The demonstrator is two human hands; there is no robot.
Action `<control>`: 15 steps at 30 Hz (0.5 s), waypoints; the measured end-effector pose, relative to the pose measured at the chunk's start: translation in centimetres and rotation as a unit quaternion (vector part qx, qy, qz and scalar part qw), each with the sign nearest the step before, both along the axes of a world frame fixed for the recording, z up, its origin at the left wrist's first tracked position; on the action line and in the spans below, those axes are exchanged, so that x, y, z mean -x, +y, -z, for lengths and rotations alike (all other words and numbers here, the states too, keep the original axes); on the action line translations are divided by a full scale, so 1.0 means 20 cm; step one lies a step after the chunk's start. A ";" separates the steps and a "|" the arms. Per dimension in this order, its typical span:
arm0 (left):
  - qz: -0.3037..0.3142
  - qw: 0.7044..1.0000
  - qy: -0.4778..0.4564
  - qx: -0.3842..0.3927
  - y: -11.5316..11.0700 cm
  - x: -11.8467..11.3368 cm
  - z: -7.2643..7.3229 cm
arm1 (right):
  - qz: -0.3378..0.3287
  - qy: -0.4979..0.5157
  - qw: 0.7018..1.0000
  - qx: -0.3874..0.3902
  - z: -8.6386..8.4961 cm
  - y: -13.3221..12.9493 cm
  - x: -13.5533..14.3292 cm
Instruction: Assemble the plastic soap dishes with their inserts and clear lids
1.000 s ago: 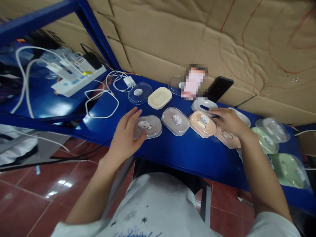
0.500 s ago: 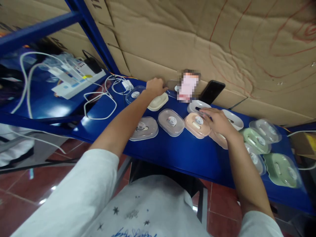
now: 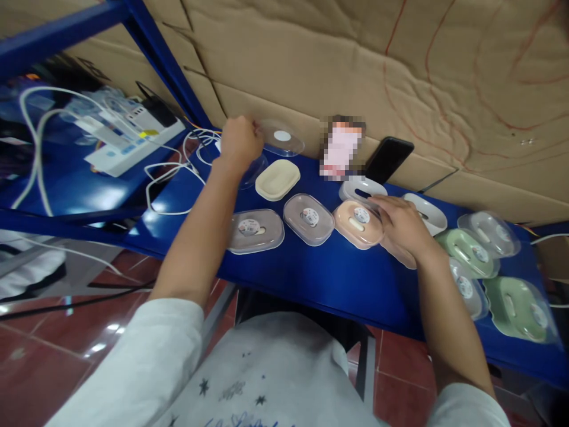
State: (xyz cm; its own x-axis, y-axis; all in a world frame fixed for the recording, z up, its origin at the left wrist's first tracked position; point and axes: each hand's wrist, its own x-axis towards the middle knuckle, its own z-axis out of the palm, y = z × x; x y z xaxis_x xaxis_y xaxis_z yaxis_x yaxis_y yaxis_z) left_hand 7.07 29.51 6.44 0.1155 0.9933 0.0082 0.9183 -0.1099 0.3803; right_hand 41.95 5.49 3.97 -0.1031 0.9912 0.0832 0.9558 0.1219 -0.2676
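the left hand (image 3: 241,142) hides part of a clear lid (image 3: 284,141), the right hand (image 3: 402,225) part of a peach piece (image 3: 400,254). the pink screen (image 3: 341,148) is blurry.

A clear oval lid (image 3: 282,137), marked with a round white sticker, is held tilted at the frame's upper centre. Right of centre, a peach box (image 3: 358,225) is laid flat under a clear, labelled cover; a peach dish (image 3: 400,255) beside it is partly hidden.
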 end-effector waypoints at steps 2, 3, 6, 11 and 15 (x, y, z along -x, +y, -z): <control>0.009 0.998 -0.044 -0.039 -0.09 0.06 -0.04 | 0.015 0.001 1.000 0.013 -0.02 -0.04 0.02; 0.026 0.995 -0.073 -0.058 -0.15 0.09 -0.05 | 0.022 0.005 1.000 0.020 -0.02 -0.06 0.04; 0.059 0.985 -0.136 -0.084 -0.37 0.15 -0.08 | 0.020 0.027 0.999 0.029 -0.03 -0.13 0.13; 0.075 0.918 -0.350 -0.172 -0.83 0.15 -0.12 | 0.002 0.000 1.000 0.019 0.04 -0.21 0.32; 0.119 0.903 -0.395 -0.118 -1.21 0.13 -0.06 | 0.007 -0.012 1.000 0.001 0.13 -0.20 0.41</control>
State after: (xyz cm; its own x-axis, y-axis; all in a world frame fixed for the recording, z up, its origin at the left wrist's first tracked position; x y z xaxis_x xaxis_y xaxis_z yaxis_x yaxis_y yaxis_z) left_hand 4.56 5.25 7.57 0.1920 0.9010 0.3890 0.3110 -0.4318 0.8466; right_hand 33.83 1.59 1.45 -0.0922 0.9925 0.0798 0.9634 0.1091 -0.2448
